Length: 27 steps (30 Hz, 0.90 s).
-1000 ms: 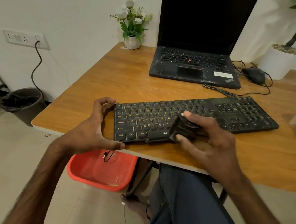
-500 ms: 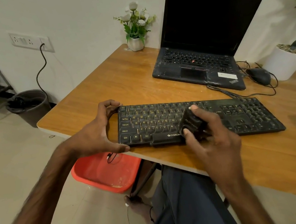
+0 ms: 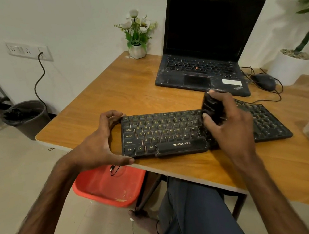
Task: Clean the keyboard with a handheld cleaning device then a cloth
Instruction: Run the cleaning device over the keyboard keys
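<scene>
The black Zebronics keyboard [image 3: 167, 131] is lying along the near edge of the desk [image 3: 135, 91]. The left hand [image 3: 98, 147] is gripping its left end, fingers curling over the far corner and thumb pressing the near corner. The right hand [image 3: 231, 125] is clutching the black handheld cleaning device [image 3: 211, 108], holding it tilted over the keys right of the middle. An open laptop [image 3: 202, 65] is sitting toward the far edge.

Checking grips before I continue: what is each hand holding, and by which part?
The right hand grips the black cleaning device around its body. The left hand holds the keyboard by its left end.
</scene>
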{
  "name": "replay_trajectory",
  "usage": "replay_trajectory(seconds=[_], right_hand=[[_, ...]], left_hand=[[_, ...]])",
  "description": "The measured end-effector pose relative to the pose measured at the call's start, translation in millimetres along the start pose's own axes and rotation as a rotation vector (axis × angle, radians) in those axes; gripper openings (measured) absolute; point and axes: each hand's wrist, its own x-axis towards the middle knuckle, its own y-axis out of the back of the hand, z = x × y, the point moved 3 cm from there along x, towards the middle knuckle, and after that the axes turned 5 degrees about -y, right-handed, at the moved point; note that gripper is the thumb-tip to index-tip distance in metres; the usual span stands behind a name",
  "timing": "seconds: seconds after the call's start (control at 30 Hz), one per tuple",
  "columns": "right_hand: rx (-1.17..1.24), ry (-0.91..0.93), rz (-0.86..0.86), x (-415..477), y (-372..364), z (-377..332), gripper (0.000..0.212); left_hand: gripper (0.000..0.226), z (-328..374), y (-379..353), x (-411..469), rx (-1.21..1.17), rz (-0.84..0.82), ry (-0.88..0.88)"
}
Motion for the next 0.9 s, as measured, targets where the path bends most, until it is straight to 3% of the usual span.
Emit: replay_trajectory(seconds=[0.23,0.37,0.5,0.7,0.9], right_hand=[[0.307,-0.119,-0.131,-9,-25,-25,0.06],[0.764,-0.477,-0.179,-1,-19,-8,0.064],[1.12,-0.687,-0.206,7,-20,2,0.038],[1.24,-0.743,-0.232,4,-27,-2,0.035],[1.126,-0.719,-0.216,5,-33,-6,0.029]], left_hand=[[0.121,2,0,-1,0.015,-0.001,0.009],[0.122,2,0,-1,0.027,0.008,0.01],[0.123,3,-1,-2,0.041,0.013,0.011],[0.12,5,-1,-2,0.044,0.02,0.009],[0.117,6,-1,-2,0.048,0.017,0.006]])
